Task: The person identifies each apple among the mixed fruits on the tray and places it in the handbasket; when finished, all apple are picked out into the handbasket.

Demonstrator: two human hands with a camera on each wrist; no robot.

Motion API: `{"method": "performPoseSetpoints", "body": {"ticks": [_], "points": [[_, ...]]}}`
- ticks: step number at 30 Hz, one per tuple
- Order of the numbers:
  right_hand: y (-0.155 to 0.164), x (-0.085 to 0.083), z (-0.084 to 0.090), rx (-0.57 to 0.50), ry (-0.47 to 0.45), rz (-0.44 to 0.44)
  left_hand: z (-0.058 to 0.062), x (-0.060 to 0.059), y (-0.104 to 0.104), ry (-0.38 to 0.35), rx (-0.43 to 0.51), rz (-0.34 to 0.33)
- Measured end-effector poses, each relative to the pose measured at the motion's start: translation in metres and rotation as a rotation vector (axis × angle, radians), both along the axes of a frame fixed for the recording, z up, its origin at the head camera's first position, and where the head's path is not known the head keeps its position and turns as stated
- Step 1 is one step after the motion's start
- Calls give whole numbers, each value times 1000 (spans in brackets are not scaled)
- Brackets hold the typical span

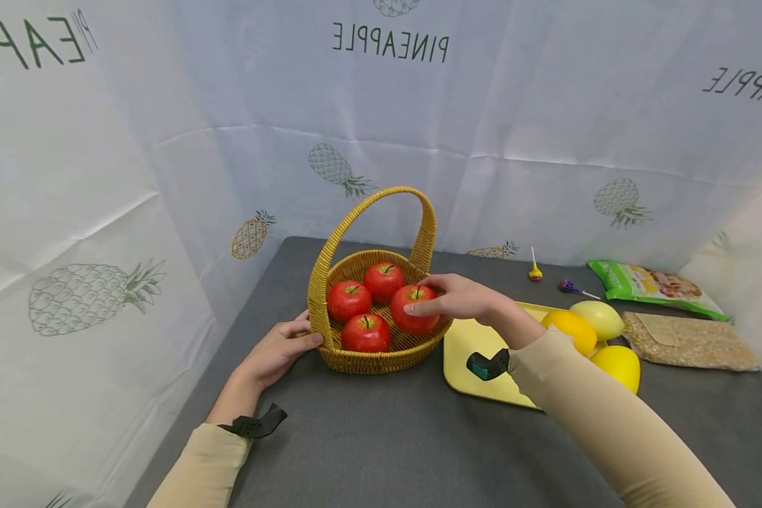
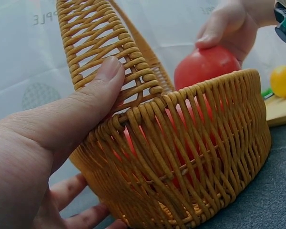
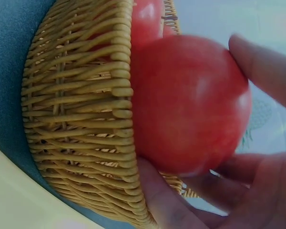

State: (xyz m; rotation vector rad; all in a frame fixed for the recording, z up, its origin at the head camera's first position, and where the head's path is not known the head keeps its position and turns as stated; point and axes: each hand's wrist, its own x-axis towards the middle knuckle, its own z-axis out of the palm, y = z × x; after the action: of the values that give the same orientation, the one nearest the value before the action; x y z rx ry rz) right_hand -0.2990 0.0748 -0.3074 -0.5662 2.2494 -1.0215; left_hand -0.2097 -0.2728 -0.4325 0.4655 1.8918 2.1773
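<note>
A golden wicker basket [image 1: 371, 363] with a tall arched handle stands on the dark grey table. My left hand [image 1: 279, 353] grips its left side; in the left wrist view the thumb lies over the handle's base and the fingers spread along the outer wall. With my right hand [image 1: 462, 298] I hold a red apple [image 1: 415, 325] at the basket's right side. The right wrist view shows that apple [image 3: 190, 105] beside the rim, thumb and fingers around it. Three more red apples sit in the basket: a left one [image 1: 349, 302], a back one [image 1: 384, 282] and a front one [image 1: 365, 334].
Right of the basket, under my right forearm, lies a pale yellow tray [image 1: 482, 391] bearing yellow fruits [image 1: 617, 367] and a pale green-yellow one [image 1: 598, 320]. Beyond are two lollipops [image 1: 535, 273], a green packet [image 1: 657, 288] and a clear bag of grains [image 1: 692, 342]. A pineapple-print curtain [image 1: 394, 106] hangs behind.
</note>
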Motion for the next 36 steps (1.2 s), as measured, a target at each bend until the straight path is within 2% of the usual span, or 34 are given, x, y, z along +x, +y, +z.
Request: {"method": "performPoseSetpoints", "body": {"ticks": [7,17,26,36], "points": [[-1,-5,0,80,38,75,2,1,0,-5,5,8],[-4,-12,0,110,37,172,1,0,0,2,-5,8],[-4,-18,-1,149,18,184,1,0,0,2,4,7],[-7,-26,1,227,34,251,1,1,1,-4,11,8]]}}
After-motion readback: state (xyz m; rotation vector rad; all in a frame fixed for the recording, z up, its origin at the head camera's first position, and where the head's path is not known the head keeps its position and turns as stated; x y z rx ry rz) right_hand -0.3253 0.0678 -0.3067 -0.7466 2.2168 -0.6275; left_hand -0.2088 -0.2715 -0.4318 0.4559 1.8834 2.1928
